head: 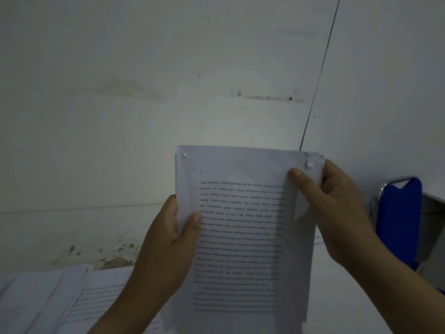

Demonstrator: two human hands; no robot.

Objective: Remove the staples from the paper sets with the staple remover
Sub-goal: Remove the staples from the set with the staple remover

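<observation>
at seven o'clock a loose stack of sheets (48, 297) lay fanned on the worktop (325, 290). just right of it the left hand (163, 242) gripped the paper set (240, 237) by its nine o'clock edge, thumb (193, 219) pressed on the printed face and the other fingers hidden behind. the set was held upright in the air, near the middle of the view, its text upside down. a small dimple (185, 155) showed at its eleven o'clock corner, but whether this was a staple could not be told. the right hand (337, 208) pinched the one o'clock corner, thumb on front, just below a crumpled, torn patch (309, 162). at three o'clock a blue and chrome tool (397, 220) stood untouched, possibly the staple remover.

this looked like the inspecting step, checking the corners for staples. the next move probably called for freeing the right hand, taking up the tool, and steadying the corner flat before prying.
</observation>
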